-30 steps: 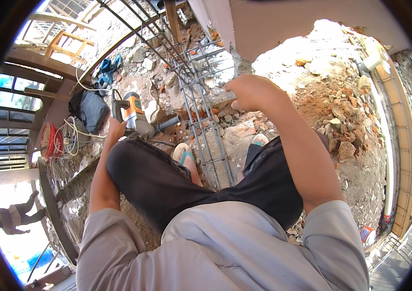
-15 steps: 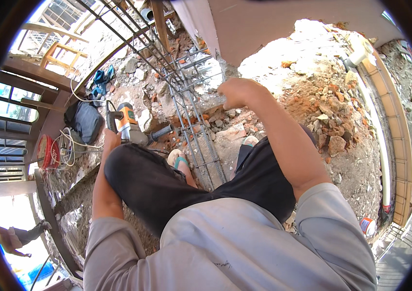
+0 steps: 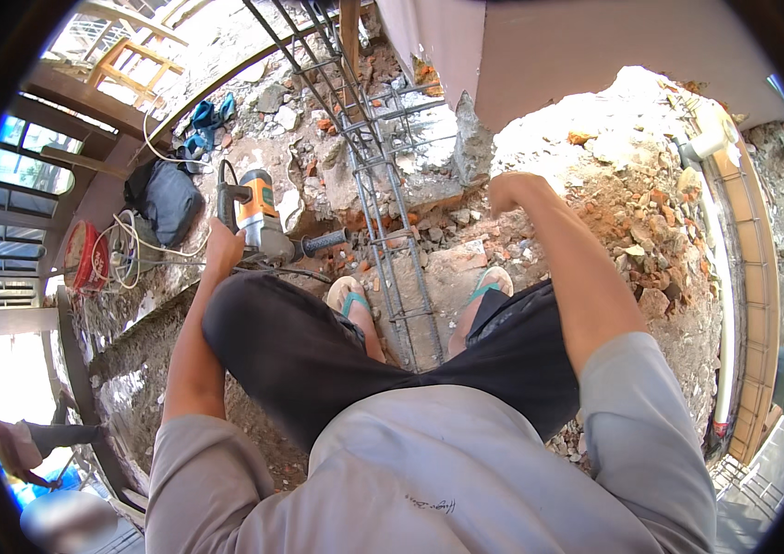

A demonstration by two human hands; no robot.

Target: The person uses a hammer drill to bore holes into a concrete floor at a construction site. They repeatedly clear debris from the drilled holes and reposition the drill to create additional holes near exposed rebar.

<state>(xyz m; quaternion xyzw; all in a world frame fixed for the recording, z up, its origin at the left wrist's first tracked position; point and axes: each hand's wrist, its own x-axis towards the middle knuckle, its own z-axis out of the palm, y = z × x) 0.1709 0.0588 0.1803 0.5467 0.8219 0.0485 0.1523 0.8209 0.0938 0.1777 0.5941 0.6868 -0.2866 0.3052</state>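
At my ten o'clock, left hand (image 3: 224, 246) sat on the orange power tool (image 3: 265, 222); right hand (image 3: 514, 191) hung near rubble (image 3: 452, 220) at two, couldn't tell how closed either was.

Dark script (image 3: 431, 503) on grey shirt (image 3: 447, 439); red bucket (image 3: 84, 258) perhaps lettered, too blurred.

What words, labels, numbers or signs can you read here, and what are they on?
Grey shirt: small dark script on its front, which I won't copy out.
Red bucket: pale marks, too blurred to read.
Orange power tool: any lettering is too small to read.
I see no other readable text.
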